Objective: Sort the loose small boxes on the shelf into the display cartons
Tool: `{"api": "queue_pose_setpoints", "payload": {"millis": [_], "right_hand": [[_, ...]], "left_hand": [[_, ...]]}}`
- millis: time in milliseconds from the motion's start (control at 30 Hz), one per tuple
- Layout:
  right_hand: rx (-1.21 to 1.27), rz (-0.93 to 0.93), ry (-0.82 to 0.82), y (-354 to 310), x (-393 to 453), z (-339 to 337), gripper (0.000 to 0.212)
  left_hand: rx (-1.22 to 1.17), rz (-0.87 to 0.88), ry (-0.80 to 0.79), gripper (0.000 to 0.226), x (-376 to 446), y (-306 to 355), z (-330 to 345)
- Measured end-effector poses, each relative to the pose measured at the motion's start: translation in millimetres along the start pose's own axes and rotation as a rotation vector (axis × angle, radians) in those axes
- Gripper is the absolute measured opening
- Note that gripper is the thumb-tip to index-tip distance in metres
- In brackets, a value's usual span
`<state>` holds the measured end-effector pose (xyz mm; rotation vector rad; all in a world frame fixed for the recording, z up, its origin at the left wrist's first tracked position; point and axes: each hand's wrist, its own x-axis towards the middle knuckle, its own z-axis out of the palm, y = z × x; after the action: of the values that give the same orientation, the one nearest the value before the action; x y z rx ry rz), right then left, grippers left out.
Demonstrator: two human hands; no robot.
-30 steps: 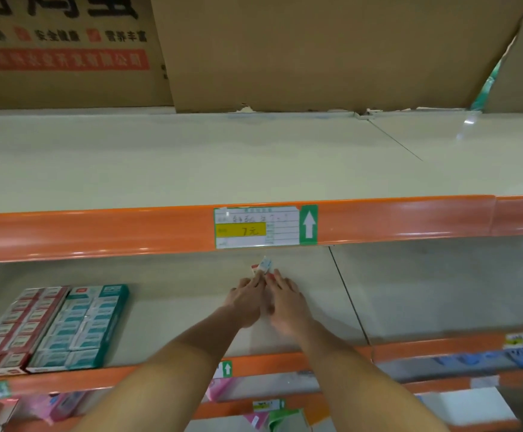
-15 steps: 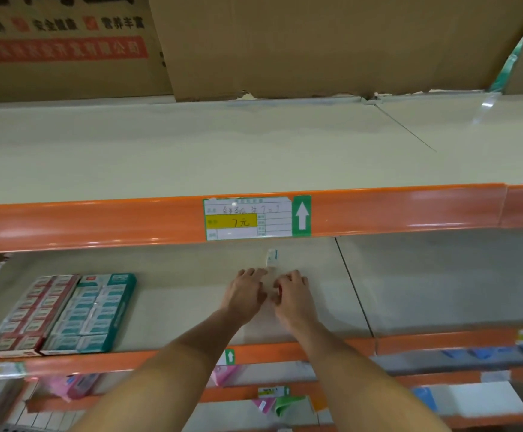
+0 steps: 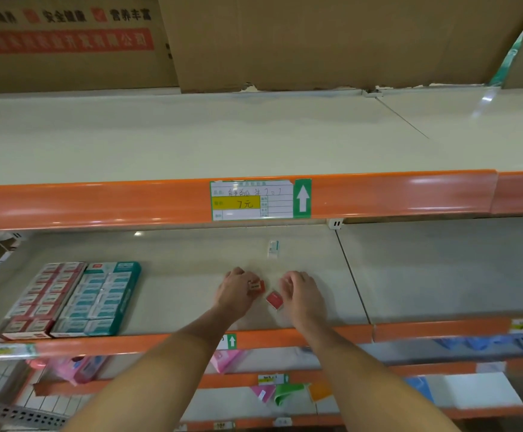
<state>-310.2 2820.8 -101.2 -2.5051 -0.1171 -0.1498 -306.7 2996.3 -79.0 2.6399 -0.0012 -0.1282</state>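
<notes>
Two hands reach onto the middle shelf (image 3: 176, 294), side by side near its front edge. The left hand (image 3: 236, 291) has its fingers curled round a small red box (image 3: 256, 286), which shows at the hand's 3 o'clock side, pinched at the fingertips. The right hand (image 3: 300, 294) hovers with its fingers bent downward and grasps nothing that can be seen; a second red box (image 3: 274, 300) lies flat on the shelf just at its 9 o'clock, between the two hands and a little nearer the shelf's front than the held one. Whether the right fingers touch that box cannot be told. At 12 o'clock from the hands, well apart and deeper on the shelf, a white and blue box (image 3: 273, 248) lies alone. Far off at 9 o'clock from the left hand, two display cartons sit touching each other at the shelf's front: a red carton (image 3: 40, 299) on the outside and a teal carton (image 3: 104, 299) nearer the hands, both filled with rows of small boxes
</notes>
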Motion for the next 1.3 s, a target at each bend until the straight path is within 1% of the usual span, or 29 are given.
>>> {"api": "queue_pose_setpoints", "payload": {"millis": [67, 100, 133, 233, 267, 333, 500, 567, 667, 700, 800, 867, 1067, 1300], "right_hand": [[-0.010, -0.075, -0.114, 1.3, -5.4, -2.7, 0.053], [-0.027, -0.106, -0.159, 2.8, -7.0, -2.4, 0.058], [-0.050, -0.133, -0.175, 4.7, -8.1, -1.0, 0.056], [-0.089, -0.151, -0.117, 5.7, -7.9, 2.9, 0.032], [-0.074, -0.140, -0.104, 4.3, -6.9, 2.9, 0.029], [-0.063, -0.110, -0.116, 0.7, -4.7, 1.1, 0.031], [-0.133, -0.026, -0.151, 2.4, -3.2, -6.2, 0.032], [-0.123, -0.019, -0.159, 1.2, -4.4, -8.0, 0.040], [-0.102, -0.056, -0.236, 0.8, -5.0, -7.5, 0.062], [-0.112, -0.066, -0.248, 1.3, -5.2, -6.5, 0.062], [-0.098, -0.065, -0.193, 3.6, -5.8, -2.6, 0.044], [-0.091, -0.066, -0.167, 3.1, -5.4, 0.8, 0.038], [-0.080, -0.068, -0.102, -9.4, -4.8, 6.4, 0.033], [-0.134, -0.102, -0.106, -34.9, -5.7, 15.8, 0.026]], "left_hand": [[-0.001, 0.001, 0.000, 0.033, -1.3, -1.4, -0.9], [0.000, 0.002, -0.003, 0.034, -1.4, -1.8, -0.8], [0.002, 0.002, -0.010, 0.035, -1.5, -2.0, -0.4], [0.002, 0.003, -0.024, 0.036, -1.9, -0.6, -1.6], [0.004, 0.005, -0.025, 0.036, -1.8, -0.8, -2.1], [0.004, 0.006, -0.029, 0.036, -2.0, -1.9, -2.3], [-0.035, -0.002, -0.031, 0.042, -3.9, -4.3, -3.2], [-0.045, -0.005, -0.030, 0.047, -2.8, -5.2, -4.6], [-0.019, 0.007, -0.023, 0.049, -1.0, -5.4, -5.1], [-0.007, 0.010, -0.022, 0.046, -0.6, -5.4, -4.5], [0.020, 0.008, -0.017, 0.036, -1.9, -3.0, -2.8], [0.045, 0.016, -0.006, 0.033, -3.5, -1.3, -2.0], [0.048, 0.048, 0.029, 0.031, -5.6, -6.7, -6.7], [0.034, 0.069, 0.075, 0.032, -12.5, -29.1, -26.0]]}}
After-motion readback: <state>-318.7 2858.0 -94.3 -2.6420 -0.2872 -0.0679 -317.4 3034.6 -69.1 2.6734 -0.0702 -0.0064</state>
